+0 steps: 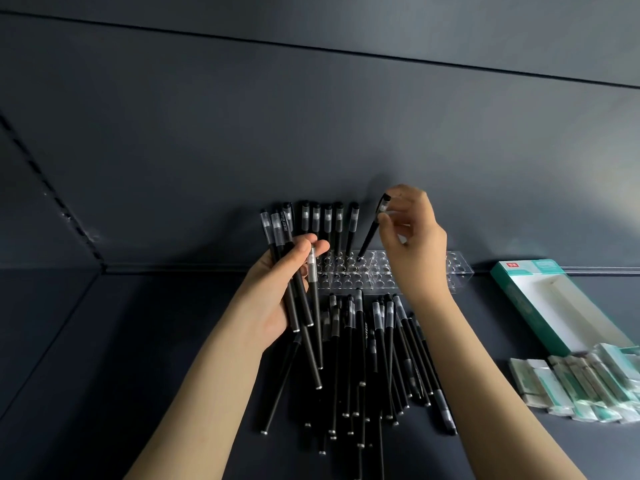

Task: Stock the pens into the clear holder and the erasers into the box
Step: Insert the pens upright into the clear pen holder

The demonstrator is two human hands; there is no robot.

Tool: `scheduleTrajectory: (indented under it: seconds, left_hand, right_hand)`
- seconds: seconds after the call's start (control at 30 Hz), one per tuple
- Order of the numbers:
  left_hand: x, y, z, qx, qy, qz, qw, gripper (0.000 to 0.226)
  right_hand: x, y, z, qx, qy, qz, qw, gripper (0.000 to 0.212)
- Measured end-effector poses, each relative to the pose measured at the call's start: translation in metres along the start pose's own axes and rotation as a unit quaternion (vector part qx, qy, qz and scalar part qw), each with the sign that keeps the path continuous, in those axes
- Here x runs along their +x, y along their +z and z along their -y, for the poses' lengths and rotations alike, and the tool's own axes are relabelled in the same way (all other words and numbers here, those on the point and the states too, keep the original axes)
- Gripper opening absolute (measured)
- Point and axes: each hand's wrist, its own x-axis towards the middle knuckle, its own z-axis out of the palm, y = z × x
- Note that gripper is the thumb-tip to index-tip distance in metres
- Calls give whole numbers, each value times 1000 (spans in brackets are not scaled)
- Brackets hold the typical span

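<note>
A clear holder [460,271] with rows of round holes stands against the back wall. Several black pens [337,226] stand upright in its left holes. My right hand [414,233] pinches one black pen [370,233] near its cap, tilted, with its lower end at a hole of the holder. My left hand [277,292] grips a bundle of several black pens [298,306] left of the holder. A pile of loose pens [367,358] lies in front of the holder. The green and white box [554,306] lies open at the right, with several wrapped erasers [571,386] heaped before it.
Everything sits on a dark shelf [104,341] with a dark back wall [311,133] close behind the holder. A side panel [41,202] with a slotted rail closes the left end.
</note>
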Motion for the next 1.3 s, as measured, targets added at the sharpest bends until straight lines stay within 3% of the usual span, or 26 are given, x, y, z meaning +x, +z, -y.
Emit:
scheduleTrajectory:
  seconds: [0.27,0.43,0.53,0.6,0.67,0.9,1.07,1.2,1.3]
  left_hand:
    - [-6,2,-2,-15,36,-1,999,13]
    - [-5,5,-1,-41,45,-3,998,11]
    - [-4,7,1,-55,44,5,997,10]
    - [-5,8,4,-73,39,17,996,10]
    - [-5,9,6,-80,41,24,996,11]
    - [-3,5,12,50,74,6,996,30]
    - [-2,5,13,32,73,-6,997,32]
    - [-1,4,11,-30,38,-8,999,28]
    - [-1,8,10,-81,4,-8,997,26]
  right_hand:
    - [-6,4,-14,-56,25,40,997,35]
    - [-19,-5,5,-54,-6,7,999,31]
    - [-37,-7,24,25,86,127,988,14]
    - [-49,-1,27,30,118,238,963,15]
    - [-58,5,26,55,144,264,952,22]
    - [-68,8,28,166,183,231,941,4]
    - [-68,3,25,235,207,179,933,4]
    - [-53,-12,21,278,191,31,941,39]
    - [-37,-26,15,194,137,-10,971,68]
